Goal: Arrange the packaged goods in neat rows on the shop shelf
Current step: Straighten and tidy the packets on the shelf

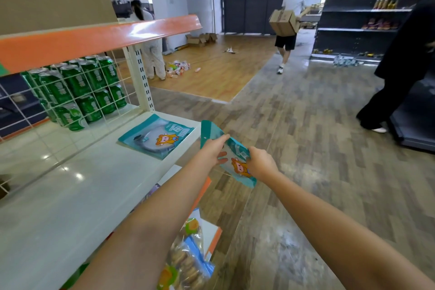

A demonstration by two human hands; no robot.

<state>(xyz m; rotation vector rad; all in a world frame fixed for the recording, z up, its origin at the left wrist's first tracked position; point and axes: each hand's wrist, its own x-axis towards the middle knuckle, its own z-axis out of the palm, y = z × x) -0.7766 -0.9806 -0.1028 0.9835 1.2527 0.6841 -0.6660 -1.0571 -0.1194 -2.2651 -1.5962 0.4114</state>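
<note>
A teal packet with a cartoon figure (pixel 236 162) hangs in the air just past the right end of the white shelf (pixel 70 195). My left hand (pixel 213 149) pinches its upper left part and my right hand (pixel 259 163) grips its right edge. A second, matching teal packet (pixel 156 135) lies flat on the shelf near the right end. Part of the held packet is hidden behind both hands.
Green cans (pixel 77 92) stand stacked behind a white wire grid at the shelf's back. Bagged biscuits (pixel 188 259) sit on a lower shelf. A person carrying a cardboard box (pixel 283 21) walks on the floor ahead; another person in black (pixel 404 59) stands at right by dark shelving.
</note>
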